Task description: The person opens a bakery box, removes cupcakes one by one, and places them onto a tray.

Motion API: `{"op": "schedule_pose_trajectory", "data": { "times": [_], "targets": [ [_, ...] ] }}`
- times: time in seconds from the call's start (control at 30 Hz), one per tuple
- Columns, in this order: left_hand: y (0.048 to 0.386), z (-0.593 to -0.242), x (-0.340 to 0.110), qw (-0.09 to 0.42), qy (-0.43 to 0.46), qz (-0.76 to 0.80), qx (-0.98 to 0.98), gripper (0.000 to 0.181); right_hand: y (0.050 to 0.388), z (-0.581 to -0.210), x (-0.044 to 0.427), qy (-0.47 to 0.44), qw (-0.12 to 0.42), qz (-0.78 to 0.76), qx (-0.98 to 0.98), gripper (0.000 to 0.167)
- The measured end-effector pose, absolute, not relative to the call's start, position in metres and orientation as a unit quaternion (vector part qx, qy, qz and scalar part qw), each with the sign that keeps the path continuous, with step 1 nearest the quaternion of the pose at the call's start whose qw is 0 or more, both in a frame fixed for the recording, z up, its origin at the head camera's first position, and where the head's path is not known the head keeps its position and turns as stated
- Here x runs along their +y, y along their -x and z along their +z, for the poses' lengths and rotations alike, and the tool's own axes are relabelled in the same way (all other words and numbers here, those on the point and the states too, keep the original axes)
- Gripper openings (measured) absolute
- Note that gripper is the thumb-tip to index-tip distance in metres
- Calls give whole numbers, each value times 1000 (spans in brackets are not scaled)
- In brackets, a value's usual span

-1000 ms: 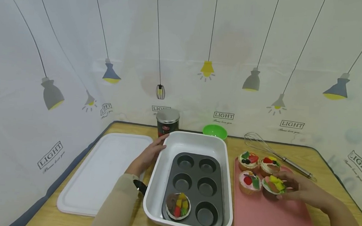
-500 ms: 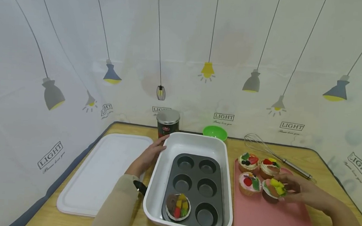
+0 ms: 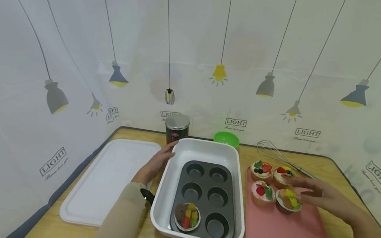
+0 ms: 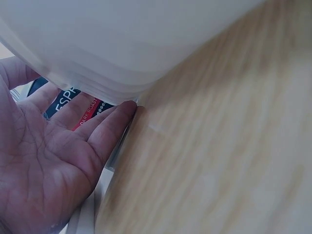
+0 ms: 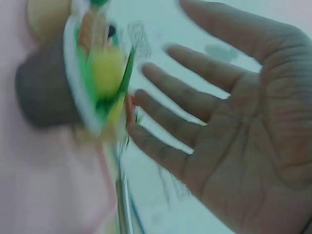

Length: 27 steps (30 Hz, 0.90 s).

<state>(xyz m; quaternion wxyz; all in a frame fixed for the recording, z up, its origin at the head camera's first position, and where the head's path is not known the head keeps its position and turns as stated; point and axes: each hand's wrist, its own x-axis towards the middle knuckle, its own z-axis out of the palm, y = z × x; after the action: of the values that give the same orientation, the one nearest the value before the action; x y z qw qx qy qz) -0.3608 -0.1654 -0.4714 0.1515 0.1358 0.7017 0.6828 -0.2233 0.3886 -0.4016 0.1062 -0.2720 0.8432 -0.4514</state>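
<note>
A dark-based cupcake with yellow and green fruit (image 3: 288, 201) stands upright on the pink tray (image 3: 268, 231). Beside it is my right hand (image 3: 325, 199), its fingers spread and holding nothing. In the right wrist view, a gap shows between the cupcake (image 5: 53, 83) and the hand (image 5: 234, 117). More cupcakes cluster here: one pink-topped (image 3: 262, 193), two cream-topped behind. My left hand (image 3: 154, 165) holds the far left rim of a white tub (image 3: 205, 148), thumb over the edge, fingers outside. Inside the tub, a dark muffin tin (image 3: 204, 213) bears one chocolate fruit cupcake (image 3: 187, 217).
A white tray (image 3: 109, 183) lies left of the tub. Behind the tub stand a black can with a silver lid (image 3: 177, 127) and a green bowl (image 3: 226, 138). A whisk (image 3: 285, 158) lies at the far right, past the pink tray.
My right hand has let go of the dark-based cupcake, and its fingers have spread and moved slightly up from it. The cupcake stays on the pink tray. My left hand keeps its place.
</note>
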Motion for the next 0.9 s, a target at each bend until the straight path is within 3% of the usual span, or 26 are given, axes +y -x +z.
{"op": "schedule_pose_trajectory", "data": {
  "times": [0.27, 0.37, 0.63, 0.9],
  "targets": [
    [362, -471, -164, 154, -130, 682, 703, 51, 211, -381, 301, 375, -12, -483, 791, 56],
    [362, -471, -165, 153, -129, 682, 703, 52, 211, -382, 257, 434, -29, -475, 765, 54],
    [362, -470, -166, 151, -125, 680, 706, 50, 201, -394, 157, 467, 44, -421, 776, 43],
    [361, -471, -165, 153, -134, 685, 700, 51, 193, -425, 104, 478, 58, -339, 809, 59]
  ]
}}
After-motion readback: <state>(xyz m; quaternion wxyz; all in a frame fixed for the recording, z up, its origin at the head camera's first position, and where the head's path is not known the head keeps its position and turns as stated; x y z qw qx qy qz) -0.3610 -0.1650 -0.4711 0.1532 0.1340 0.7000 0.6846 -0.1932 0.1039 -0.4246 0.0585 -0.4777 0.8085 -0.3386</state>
